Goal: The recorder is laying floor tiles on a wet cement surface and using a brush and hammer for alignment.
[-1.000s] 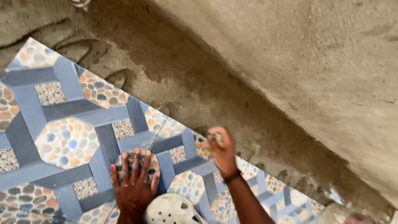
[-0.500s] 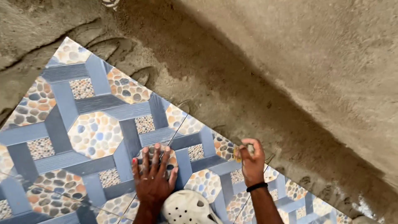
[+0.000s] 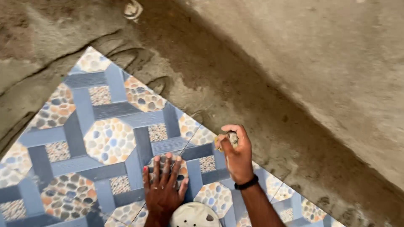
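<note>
My left hand (image 3: 163, 188) lies flat, fingers spread, on a floor tile (image 3: 105, 138) patterned with blue bands and pebble octagons. My right hand (image 3: 235, 153), with a black band at the wrist, is closed on a small grey lump (image 3: 232, 137) held above the tile's edge near the joint between two tiles. A neighbouring tile of the same pattern (image 3: 290, 201) runs off to the lower right.
Wet grey mortar (image 3: 189, 80) with finger-shaped dents borders the tiles. A rough cement wall (image 3: 320, 63) rises at the upper right. A white perforated shoe (image 3: 194, 215) shows at the bottom edge. A small pale object (image 3: 133, 9) lies at the top.
The view has shifted so the tiles and both hands sit further right in frame. My left hand stays flat on the tile; my right hand keeps its grip on the lump.
</note>
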